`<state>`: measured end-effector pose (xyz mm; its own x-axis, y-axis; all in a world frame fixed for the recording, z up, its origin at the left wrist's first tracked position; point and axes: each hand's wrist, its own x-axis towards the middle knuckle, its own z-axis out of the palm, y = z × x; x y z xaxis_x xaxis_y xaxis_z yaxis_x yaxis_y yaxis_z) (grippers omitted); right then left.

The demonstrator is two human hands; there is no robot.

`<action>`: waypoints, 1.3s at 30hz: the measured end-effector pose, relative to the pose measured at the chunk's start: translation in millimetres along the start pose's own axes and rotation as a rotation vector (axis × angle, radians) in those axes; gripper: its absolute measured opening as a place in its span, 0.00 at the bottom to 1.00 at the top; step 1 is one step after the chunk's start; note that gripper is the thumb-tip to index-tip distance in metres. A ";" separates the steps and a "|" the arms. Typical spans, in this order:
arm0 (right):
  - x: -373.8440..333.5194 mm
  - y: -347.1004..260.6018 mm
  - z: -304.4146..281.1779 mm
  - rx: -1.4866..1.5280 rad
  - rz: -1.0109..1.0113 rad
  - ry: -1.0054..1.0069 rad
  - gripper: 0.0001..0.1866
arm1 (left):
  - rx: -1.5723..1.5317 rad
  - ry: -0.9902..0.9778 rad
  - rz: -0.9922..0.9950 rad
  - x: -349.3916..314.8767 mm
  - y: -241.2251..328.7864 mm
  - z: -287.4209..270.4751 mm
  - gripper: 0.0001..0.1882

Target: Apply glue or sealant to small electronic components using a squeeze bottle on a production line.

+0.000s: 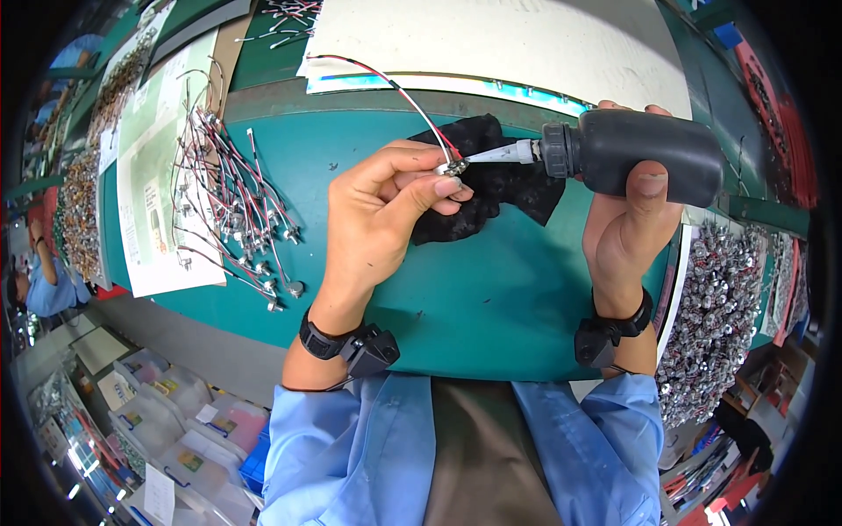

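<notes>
- Probably light, the small metal part (453, 168) is above the table (500, 316), pinched in the left hand (375, 200)
- Its wires (408, 95) look fragile; grip the metal
- Right hand (627, 219) wraps the black bottle (653, 151), likely squeezable

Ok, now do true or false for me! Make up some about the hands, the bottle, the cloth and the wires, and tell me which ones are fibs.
1. The right hand is holding a black bottle. True.
2. The left hand is empty. False: it pinches a small metal part with red and white wires on it.
3. The bottle's pale nozzle points toward the small metal part. True.
4. The cloth is bright yellow. False: it is black, and it lies on the green table.
5. The pile of wired parts lies to the left of the left hand. True.
</notes>
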<state>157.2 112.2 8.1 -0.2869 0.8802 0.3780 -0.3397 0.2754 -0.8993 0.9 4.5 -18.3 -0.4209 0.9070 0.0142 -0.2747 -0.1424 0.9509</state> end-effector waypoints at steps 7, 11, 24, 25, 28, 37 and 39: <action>2.5 3.4 -2.0 -0.014 0.015 0.008 0.33 | -0.011 -0.010 0.008 0.3 -0.7 -1.2 0.07; 6.0 4.5 -5.1 -0.060 0.067 0.012 0.32 | 0.003 -0.026 0.014 1.2 -0.4 -2.5 0.07; 24.5 0.8 -25.6 0.030 0.125 0.148 0.22 | -0.039 -0.024 0.038 1.6 3.9 -3.0 0.09; 24.8 0.1 -26.6 0.063 0.132 0.155 0.21 | -0.037 -0.011 0.037 1.0 2.9 -2.7 0.09; 26.2 -6.2 -24.3 0.110 0.152 0.181 0.22 | -0.019 0.001 0.051 0.5 2.9 -2.3 0.09; 16.9 -12.1 -17.2 0.081 0.159 0.103 0.26 | 0.021 -0.008 0.075 -0.2 3.4 -2.2 0.09; 16.1 -11.5 -16.5 0.072 0.164 0.098 0.26 | 0.025 -0.008 0.073 -0.3 3.4 -2.3 0.09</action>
<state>171.2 129.6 20.9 -0.2561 0.9453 0.2018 -0.3595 0.1006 -0.9277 -2.0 2.8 -15.7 -0.4318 0.8978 0.0865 -0.2221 -0.1988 0.9545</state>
